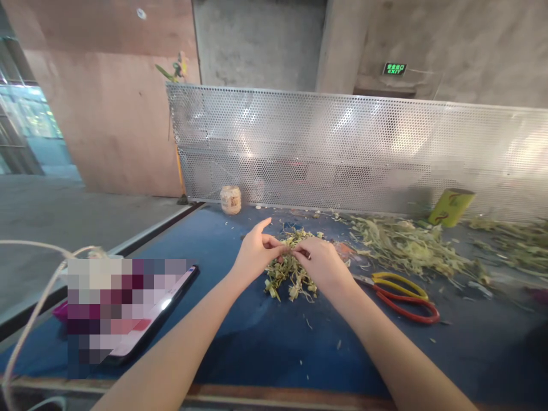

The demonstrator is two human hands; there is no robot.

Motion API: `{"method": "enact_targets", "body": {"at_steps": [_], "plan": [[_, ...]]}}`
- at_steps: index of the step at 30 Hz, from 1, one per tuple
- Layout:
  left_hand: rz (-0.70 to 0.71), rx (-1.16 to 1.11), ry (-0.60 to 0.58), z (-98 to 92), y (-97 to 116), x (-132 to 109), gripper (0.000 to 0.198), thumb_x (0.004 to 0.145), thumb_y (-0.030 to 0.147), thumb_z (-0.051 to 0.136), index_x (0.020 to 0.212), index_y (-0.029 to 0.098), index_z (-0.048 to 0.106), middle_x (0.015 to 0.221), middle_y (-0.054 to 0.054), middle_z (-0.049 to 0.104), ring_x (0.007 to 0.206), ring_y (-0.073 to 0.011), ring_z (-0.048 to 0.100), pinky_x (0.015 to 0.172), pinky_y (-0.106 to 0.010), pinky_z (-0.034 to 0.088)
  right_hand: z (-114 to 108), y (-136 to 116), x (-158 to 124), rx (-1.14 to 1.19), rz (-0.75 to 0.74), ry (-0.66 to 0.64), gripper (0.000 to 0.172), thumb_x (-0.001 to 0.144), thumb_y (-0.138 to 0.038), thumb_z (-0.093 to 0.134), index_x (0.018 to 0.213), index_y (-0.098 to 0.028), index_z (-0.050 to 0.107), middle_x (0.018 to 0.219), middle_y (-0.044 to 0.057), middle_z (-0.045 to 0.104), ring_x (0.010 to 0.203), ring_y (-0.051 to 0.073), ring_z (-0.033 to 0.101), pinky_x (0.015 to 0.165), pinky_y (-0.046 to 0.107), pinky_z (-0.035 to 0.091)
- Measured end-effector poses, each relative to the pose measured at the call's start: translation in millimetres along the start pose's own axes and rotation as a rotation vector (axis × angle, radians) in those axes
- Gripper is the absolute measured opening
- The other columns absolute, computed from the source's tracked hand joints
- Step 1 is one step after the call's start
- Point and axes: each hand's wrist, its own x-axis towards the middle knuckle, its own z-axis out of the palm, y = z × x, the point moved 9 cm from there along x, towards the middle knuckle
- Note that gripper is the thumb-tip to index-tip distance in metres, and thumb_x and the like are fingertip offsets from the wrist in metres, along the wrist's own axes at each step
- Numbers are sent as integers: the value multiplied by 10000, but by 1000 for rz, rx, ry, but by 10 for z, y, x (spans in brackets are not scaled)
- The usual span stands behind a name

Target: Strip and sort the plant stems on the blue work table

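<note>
Over a small heap of dry green-yellow plant pieces (295, 279), my left hand (258, 248) pinches a small dried plant piece (287, 251) between thumb and fingers, its index finger raised. From the other side, my right hand (317, 256) pinches at the same piece with its fingertips. The two hands nearly meet, and part of the piece is hidden by the fingers. Scissors with one yellow and one red handle loop (406, 299) lie beside my right forearm, the blade tips covered by the arm.
The blue tabletop (240, 348) ends at a perforated metal panel (295, 148). A larger spread of dried plant strips (402, 242) lies right, near a tilted green-yellow can (450, 208). At the back left stands a pale jar (230, 200). A partly blurred tablet (141, 337) and white cable (36, 308) are left.
</note>
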Motion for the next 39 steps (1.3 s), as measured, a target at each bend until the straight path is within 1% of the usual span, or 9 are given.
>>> {"method": "enact_targets", "body": {"at_steps": [4,8,13,16,21,25,33,36,39], "plan": [[-87,-154,80,-42,-96,20,807,566,178,681,1257,38,289,557,11,618,503,-123,544,548,-256,426,-205,-301,-99,-142,-232,204,114,783,-225,496,848,-183,581,884,62,561,841,178,481,757,325,343],[-122,-300,102,-32,-162,23,801,552,155,681,1244,14,303,543,24,610,507,-114,535,554,-247,420,-144,-589,-238,-310,-514,159,135,799,-171,471,814,-247,581,967,26,530,855,166,425,793,376,253],[-157,-389,77,18,-203,1,838,522,155,697,1247,11,301,509,35,598,473,-113,527,503,-235,404,-92,-610,-272,-426,-591,167,179,798,-144,471,861,-263,587,1037,41,522,856,178,389,789,392,227],[-145,-371,58,46,-197,-8,790,523,103,664,1234,27,329,483,55,586,471,-108,527,505,-229,404,-93,-672,-297,-500,-676,213,201,804,-99,433,797,-226,588,1029,42,539,812,163,400,794,383,243],[-116,-300,70,37,-160,-26,743,540,59,600,1229,6,328,506,62,584,481,-95,523,482,-206,386,-99,-760,-337,-527,-771,226,204,801,-95,431,723,-200,589,890,33,586,751,154,418,735,346,295],[-95,-290,55,23,-125,-19,743,539,71,626,1226,32,346,557,35,615,520,-108,534,511,-222,402,-167,-689,-294,-365,-674,231,186,814,-148,449,761,-219,612,834,21,602,757,145,451,696,311,322],[-60,-307,102,-71,-88,1,774,546,242,710,1224,73,377,656,-19,647,621,-146,578,614,-273,433,-315,-314,-85,241,-340,239,105,764,-236,544,717,-216,635,791,30,585,792,155,509,730,312,398],[-101,-344,122,-60,-93,-13,779,531,229,720,1214,67,382,659,-14,638,620,-135,572,620,-265,429,-322,-123,-6,471,-176,227,76,731,-222,570,672,-209,617,782,25,580,787,156,522,742,313,407],[-109,-374,110,-32,-81,-19,767,534,220,720,1210,76,387,671,-15,636,631,-128,570,642,-264,429,-236,107,49,709,20,181,80,717,-242,569,662,-189,590,762,20,586,740,138,533,677,274,414]]}}
